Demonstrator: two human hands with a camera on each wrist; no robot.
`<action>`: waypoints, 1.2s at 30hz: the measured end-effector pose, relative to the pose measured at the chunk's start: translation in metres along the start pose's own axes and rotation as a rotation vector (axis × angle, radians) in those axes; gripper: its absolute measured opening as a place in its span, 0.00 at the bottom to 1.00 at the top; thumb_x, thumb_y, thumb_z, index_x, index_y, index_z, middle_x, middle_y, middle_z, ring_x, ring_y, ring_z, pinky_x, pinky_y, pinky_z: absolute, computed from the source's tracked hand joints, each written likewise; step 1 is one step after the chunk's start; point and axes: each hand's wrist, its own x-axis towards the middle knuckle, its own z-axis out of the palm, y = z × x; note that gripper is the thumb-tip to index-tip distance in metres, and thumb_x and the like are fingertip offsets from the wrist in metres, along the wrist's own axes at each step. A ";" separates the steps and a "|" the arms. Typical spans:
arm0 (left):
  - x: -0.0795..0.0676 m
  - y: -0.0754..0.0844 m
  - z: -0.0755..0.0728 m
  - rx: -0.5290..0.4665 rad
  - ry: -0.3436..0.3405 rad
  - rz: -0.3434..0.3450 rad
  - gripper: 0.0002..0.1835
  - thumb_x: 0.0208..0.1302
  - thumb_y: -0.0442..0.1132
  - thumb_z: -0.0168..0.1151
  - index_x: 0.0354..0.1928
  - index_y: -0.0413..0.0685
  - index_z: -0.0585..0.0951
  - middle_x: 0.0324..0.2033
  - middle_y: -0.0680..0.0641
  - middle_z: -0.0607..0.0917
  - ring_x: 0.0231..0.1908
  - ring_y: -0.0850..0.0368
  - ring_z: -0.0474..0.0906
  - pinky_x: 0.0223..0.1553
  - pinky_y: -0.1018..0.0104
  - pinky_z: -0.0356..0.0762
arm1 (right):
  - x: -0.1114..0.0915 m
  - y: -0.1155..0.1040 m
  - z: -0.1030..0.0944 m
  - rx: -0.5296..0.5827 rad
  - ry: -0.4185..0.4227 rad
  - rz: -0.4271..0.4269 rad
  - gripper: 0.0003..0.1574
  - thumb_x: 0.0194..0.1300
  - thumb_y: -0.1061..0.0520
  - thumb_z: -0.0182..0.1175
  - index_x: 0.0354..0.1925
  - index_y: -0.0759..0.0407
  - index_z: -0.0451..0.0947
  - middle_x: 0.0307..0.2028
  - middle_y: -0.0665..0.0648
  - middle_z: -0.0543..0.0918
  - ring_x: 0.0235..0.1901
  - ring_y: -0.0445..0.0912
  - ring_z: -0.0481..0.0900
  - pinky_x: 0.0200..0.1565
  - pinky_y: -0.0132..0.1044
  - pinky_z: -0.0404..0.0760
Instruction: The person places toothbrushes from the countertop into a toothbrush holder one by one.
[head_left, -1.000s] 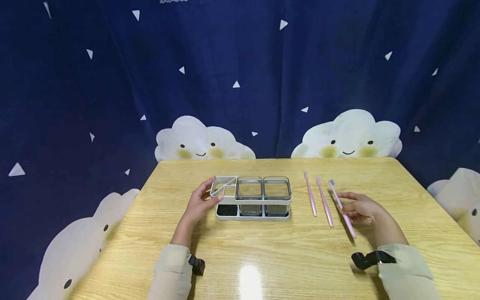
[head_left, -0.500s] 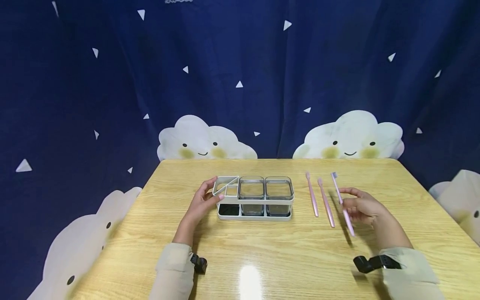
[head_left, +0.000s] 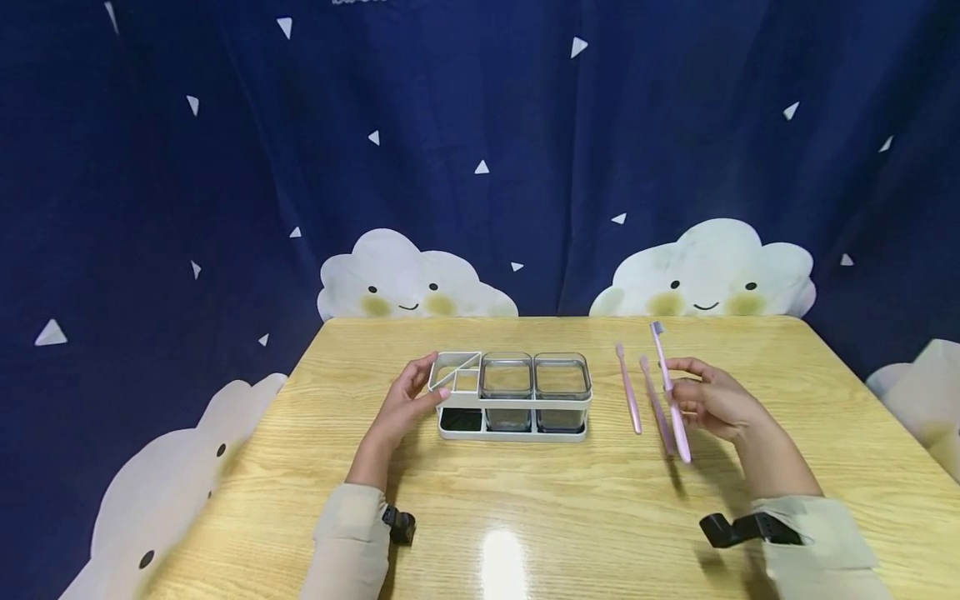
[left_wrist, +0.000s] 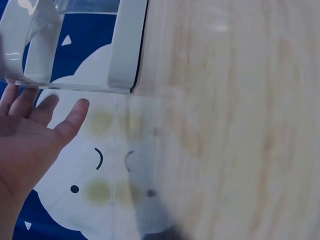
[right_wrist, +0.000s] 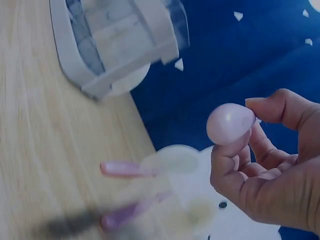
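"So, what does the right hand have?"

"A pink toothbrush, pinched between thumb and fingers. It's raised off the wooden table, bristles at the far end, a shadow below the handle."

"Does anything lie between that and the white holder?"

"Two more brushes, both flat on the wood. The middle toothbrush is just beside the raised one, seen from the head view, and the leftmost toothbrush lies closer to the holder, near its right end but apart from it."

"And the left hand?"

"Clasping the left end of the holder, thumb at the front, index finger at the back corner. The left wrist view shows other fingertips near that end, well spread."

"What's in the holder?"

"Two clear square cups, the left cup and the right cup, side by side. Next to them, by the thumb, is a divided section with a slanting partition."

"And round about?"

"Behind the table hangs a dark blue curtain with white triangles and smiling clouds. Beige sleeves cover the forearms, and a black camera sits at the right wrist"
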 end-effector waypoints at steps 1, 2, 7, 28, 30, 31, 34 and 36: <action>0.000 0.000 0.000 -0.019 -0.008 -0.004 0.33 0.59 0.27 0.60 0.66 0.38 0.61 0.65 0.38 0.64 0.65 0.42 0.56 0.63 0.54 0.55 | 0.000 -0.001 0.003 -0.006 0.002 -0.010 0.24 0.59 0.74 0.48 0.47 0.49 0.70 0.29 0.53 0.76 0.25 0.43 0.76 0.28 0.37 0.75; 0.000 0.000 0.000 -0.039 -0.016 -0.008 0.33 0.59 0.26 0.59 0.66 0.38 0.60 0.65 0.38 0.63 0.65 0.40 0.56 0.62 0.56 0.58 | 0.001 -0.003 0.007 -0.011 0.001 -0.021 0.24 0.59 0.74 0.48 0.48 0.50 0.69 0.29 0.53 0.76 0.25 0.43 0.76 0.28 0.37 0.75; 0.000 0.000 0.000 -0.087 -0.035 -0.025 0.35 0.59 0.27 0.59 0.67 0.38 0.57 0.66 0.37 0.60 0.64 0.37 0.56 0.57 0.65 0.65 | 0.003 -0.010 0.023 -0.022 -0.005 -0.082 0.23 0.60 0.74 0.48 0.49 0.54 0.68 0.31 0.53 0.76 0.29 0.44 0.77 0.29 0.38 0.77; 0.005 0.001 -0.002 -0.070 0.021 -0.032 0.34 0.55 0.25 0.63 0.64 0.37 0.63 0.61 0.38 0.67 0.63 0.49 0.61 0.62 0.65 0.56 | 0.024 -0.025 0.092 -0.087 0.162 -0.375 0.16 0.57 0.75 0.49 0.41 0.60 0.69 0.28 0.55 0.74 0.25 0.41 0.76 0.27 0.29 0.78; 0.005 0.002 -0.002 -0.069 0.019 -0.037 0.34 0.54 0.26 0.63 0.64 0.38 0.63 0.61 0.38 0.67 0.62 0.49 0.61 0.62 0.64 0.58 | 0.026 -0.025 0.097 -0.083 0.171 -0.411 0.16 0.57 0.76 0.49 0.40 0.60 0.69 0.26 0.54 0.75 0.23 0.41 0.76 0.27 0.30 0.78; 0.005 0.002 -0.002 -0.069 0.017 -0.039 0.34 0.54 0.26 0.63 0.64 0.39 0.63 0.61 0.38 0.67 0.62 0.48 0.61 0.62 0.64 0.58 | 0.027 -0.025 0.099 -0.077 0.175 -0.423 0.16 0.56 0.76 0.49 0.39 0.60 0.70 0.25 0.54 0.75 0.22 0.41 0.76 0.27 0.30 0.78; 0.006 0.003 -0.002 -0.070 0.013 -0.047 0.36 0.53 0.25 0.63 0.64 0.40 0.62 0.60 0.38 0.67 0.62 0.47 0.62 0.62 0.62 0.59 | 0.031 -0.025 0.107 -0.059 0.180 -0.449 0.17 0.55 0.77 0.49 0.38 0.60 0.70 0.24 0.53 0.76 0.22 0.40 0.76 0.28 0.30 0.79; 0.006 0.003 -0.001 -0.068 0.001 -0.047 0.37 0.52 0.25 0.63 0.65 0.41 0.61 0.60 0.37 0.67 0.62 0.44 0.61 0.61 0.61 0.60 | 0.033 -0.025 0.111 -0.041 0.187 -0.463 0.15 0.56 0.77 0.49 0.37 0.62 0.69 0.23 0.52 0.75 0.23 0.40 0.76 0.28 0.30 0.79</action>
